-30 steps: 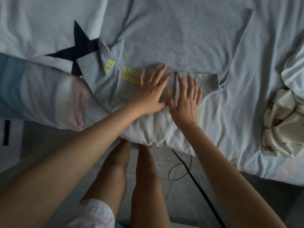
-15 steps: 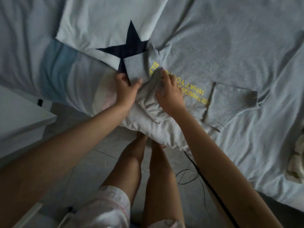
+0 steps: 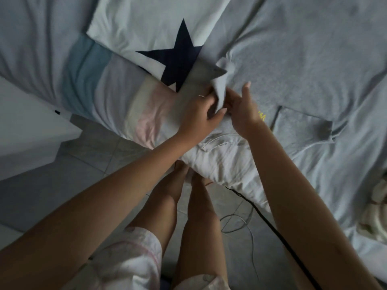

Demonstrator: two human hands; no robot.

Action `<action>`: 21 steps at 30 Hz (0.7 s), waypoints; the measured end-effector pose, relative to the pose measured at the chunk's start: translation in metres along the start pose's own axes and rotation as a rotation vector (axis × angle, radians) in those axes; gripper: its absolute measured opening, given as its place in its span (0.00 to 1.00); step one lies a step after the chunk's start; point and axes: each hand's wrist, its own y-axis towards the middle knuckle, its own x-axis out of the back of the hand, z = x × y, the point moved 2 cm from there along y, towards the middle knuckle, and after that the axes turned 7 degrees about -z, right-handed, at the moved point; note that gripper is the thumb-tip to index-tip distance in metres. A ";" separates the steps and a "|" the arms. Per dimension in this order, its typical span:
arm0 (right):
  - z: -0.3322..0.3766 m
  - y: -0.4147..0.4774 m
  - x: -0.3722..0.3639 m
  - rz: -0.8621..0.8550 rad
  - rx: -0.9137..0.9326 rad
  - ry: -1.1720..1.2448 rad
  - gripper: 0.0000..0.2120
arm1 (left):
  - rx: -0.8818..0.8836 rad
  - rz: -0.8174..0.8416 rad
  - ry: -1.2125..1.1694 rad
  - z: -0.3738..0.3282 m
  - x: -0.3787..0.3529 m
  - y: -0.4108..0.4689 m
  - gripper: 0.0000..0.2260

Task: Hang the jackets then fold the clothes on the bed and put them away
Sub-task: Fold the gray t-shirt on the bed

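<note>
L hand (image 3: 201, 114) and R hand (image 3: 243, 110) grips both pinch grey tee (image 3: 293, 70) sleeve, lifted btwn them.

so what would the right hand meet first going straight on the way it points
Probably the grey t-shirt: its lifted fold, gripped by the left hand, lies just ahead of the right hand; depth is unclear.

A home bedroom is shown: a bed (image 3: 345, 164) spread with clothes, a star-patterned pillow (image 3: 146, 28) on it, tiled floor (image 3: 94, 164) beside it.
</note>
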 end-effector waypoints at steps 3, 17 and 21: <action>-0.006 0.000 0.013 -0.101 -0.082 0.279 0.42 | -0.190 0.137 0.117 0.000 -0.016 0.003 0.16; -0.038 -0.035 0.038 -0.660 0.263 -0.235 0.15 | -0.220 0.045 0.230 0.004 -0.017 0.017 0.12; -0.047 -0.050 0.045 -0.683 0.390 -0.504 0.18 | -0.315 0.091 0.325 -0.006 -0.021 0.051 0.20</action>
